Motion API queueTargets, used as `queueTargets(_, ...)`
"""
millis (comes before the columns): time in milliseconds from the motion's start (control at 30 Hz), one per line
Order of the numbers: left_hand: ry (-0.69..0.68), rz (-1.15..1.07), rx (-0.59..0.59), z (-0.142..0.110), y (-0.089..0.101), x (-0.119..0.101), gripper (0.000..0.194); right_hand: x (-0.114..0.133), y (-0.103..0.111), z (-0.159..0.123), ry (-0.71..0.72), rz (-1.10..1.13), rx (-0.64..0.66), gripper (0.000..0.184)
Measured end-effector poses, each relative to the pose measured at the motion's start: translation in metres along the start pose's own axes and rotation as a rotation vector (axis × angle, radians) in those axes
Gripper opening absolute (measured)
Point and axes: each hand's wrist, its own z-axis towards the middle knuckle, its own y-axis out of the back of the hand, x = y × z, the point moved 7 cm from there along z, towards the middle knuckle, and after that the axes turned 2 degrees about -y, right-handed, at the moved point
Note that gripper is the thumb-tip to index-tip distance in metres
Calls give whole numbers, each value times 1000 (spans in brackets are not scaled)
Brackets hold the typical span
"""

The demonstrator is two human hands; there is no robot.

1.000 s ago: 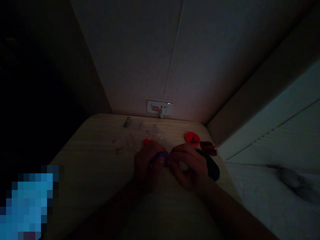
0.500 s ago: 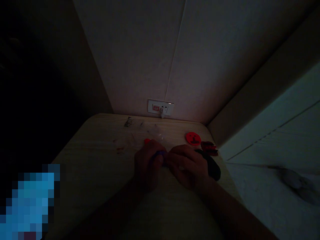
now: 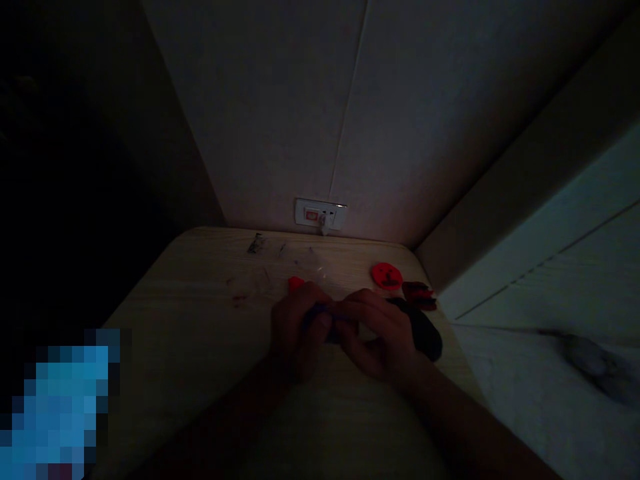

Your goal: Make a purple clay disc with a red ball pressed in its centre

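Observation:
Over the wooden tabletop, my left hand (image 3: 299, 327) is closed round a dark blue-purple lump (image 3: 315, 315) that looks like modelling clay, its thumb lying on top. My right hand (image 3: 376, 328) meets it from the right, with fingertips pressed on the same lump. Both hands hide much of the lump, and the light is dim. Just beyond my left knuckles a small bright red piece (image 3: 295, 283) shows. To the right lies a red disc (image 3: 387, 275) with dark marks like a face. A black, rounded flat thing (image 3: 425, 333) is partly behind my right hand.
Dark red and black strips (image 3: 420, 295) lie by the table's right edge. Thin clear plastic (image 3: 305, 260) and smudges are on the wooden table (image 3: 200, 280). Behind it, a wall socket (image 3: 321, 215) holds a plug. A pixelated blue patch (image 3: 60, 407) covers the lower left.
My right fingers have shifted slightly and now reach across the top of the blue-purple lump. My left hand keeps its hold with hardly any movement.

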Motion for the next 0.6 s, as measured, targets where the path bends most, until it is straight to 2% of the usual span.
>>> queueTargets(233, 83, -20, -19, -2, 1, 3, 18, 5, 5, 1, 50, -84, -44, 20)
queueTargets(367, 34, 41, -11, 0, 0, -2, 18, 4, 7, 3, 10, -62, -77, 18)
queueTargets(467, -29, 113, 2, 1, -2, -7, 16, -4, 6, 2, -100, 37, -116, 11)
queueTargets(600, -105, 193, 2, 2, -4, -14, 13, -22, -1, -3, -356, 261, -125, 3)
